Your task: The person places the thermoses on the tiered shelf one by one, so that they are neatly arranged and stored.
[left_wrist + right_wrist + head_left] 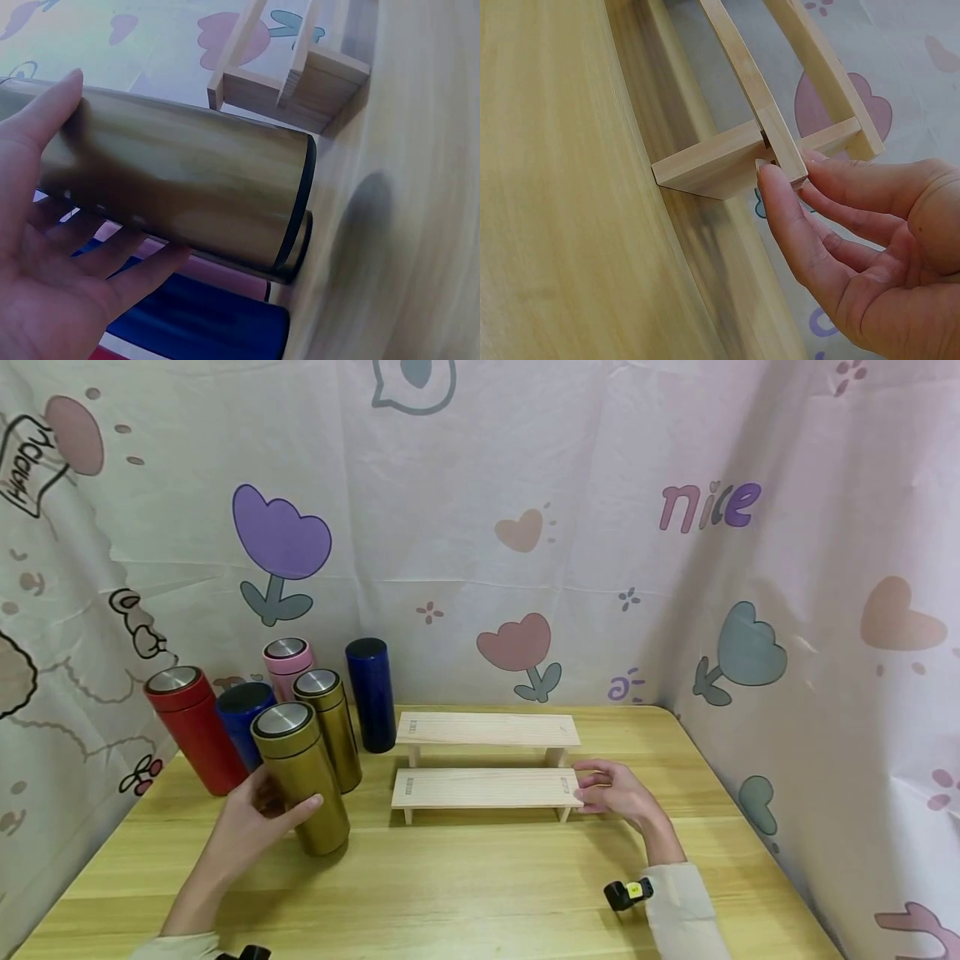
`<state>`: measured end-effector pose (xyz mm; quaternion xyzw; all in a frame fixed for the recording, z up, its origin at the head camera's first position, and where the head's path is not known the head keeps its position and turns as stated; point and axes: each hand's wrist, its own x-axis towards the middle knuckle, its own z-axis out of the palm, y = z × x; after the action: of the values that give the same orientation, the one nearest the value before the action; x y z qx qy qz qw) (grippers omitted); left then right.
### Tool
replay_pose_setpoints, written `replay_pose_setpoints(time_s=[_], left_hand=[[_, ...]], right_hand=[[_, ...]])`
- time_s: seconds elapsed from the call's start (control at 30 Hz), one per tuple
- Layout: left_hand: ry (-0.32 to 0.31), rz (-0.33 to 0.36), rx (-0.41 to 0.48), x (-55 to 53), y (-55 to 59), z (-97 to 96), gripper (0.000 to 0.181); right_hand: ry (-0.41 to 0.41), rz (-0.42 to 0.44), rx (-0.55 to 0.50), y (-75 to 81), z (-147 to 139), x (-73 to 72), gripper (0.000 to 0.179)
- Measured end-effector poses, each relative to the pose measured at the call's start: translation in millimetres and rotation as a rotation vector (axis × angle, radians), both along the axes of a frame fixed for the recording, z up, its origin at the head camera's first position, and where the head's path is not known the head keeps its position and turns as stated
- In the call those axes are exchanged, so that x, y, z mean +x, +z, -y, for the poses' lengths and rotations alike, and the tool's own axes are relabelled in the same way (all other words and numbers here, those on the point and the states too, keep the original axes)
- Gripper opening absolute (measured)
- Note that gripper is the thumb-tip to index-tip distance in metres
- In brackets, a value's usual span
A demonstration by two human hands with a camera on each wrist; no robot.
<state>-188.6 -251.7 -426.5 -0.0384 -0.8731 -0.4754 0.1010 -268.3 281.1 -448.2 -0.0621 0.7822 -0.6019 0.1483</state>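
Observation:
My left hand (243,831) grips a gold thermos bottle (306,768) with a steel-topped lid, thumb on the near side and fingers round the far side. The bottle leans slightly, and in the left wrist view its dark-rimmed base (300,199) sits apart from a shadow on the wood. At the right end of a two-step wooden stand (480,789), my right hand (618,793) pinches the lower board. In the right wrist view the thumb and fingers close on that board's end (784,154). A second gold bottle (337,735) stands just behind the held one.
Left of the stand are a red bottle (198,731), a blue bottle (243,714), a pink bottle (285,664) and a taller-looking dark blue bottle (371,693). All stand on the wooden table (480,893). A printed curtain (600,435) hangs behind and at both sides.

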Motion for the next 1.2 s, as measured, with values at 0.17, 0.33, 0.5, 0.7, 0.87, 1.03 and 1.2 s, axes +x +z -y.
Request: replay_pose_setpoints(time_s=[0.17,0.33,0.5,0.7,0.87,1.03,1.2], left_hand=[[-0.003,-0.018,0.017,-1.2,6.1,-5.4,0.067],[-0.015,-0.023,0.029,-2.3,13.6,-11.0,0.07],[-0.022,-0.044,0.037,-3.9,19.9,-17.1,0.071],[-0.042,-0.09,0.057,-4.9,25.4,-24.8,0.067],[-0.061,-0.123,0.054,-6.6,32.3,-32.3,0.064],[-0.079,-0.13,0.055,-10.5,42.5,-41.3,0.062],[-0.086,-0.156,0.067,-15.2,50.4,-52.1,0.061]], right_hand=[[-0.006,-0.001,-0.002,-0.9,-0.5,0.0,0.06],[-0.02,0.001,0.007,-1.4,0.9,0.4,0.058],[-0.029,0.008,0.011,-1.7,1.8,1.2,0.058],[-0.024,0.008,0.013,-2.3,1.4,1.7,0.058],[-0.028,0.012,0.023,-2.0,1.8,1.7,0.058],[-0.028,0.014,0.02,-2.2,1.6,1.5,0.059],[-0.015,0.004,0.014,-3.3,0.8,0.3,0.059]])
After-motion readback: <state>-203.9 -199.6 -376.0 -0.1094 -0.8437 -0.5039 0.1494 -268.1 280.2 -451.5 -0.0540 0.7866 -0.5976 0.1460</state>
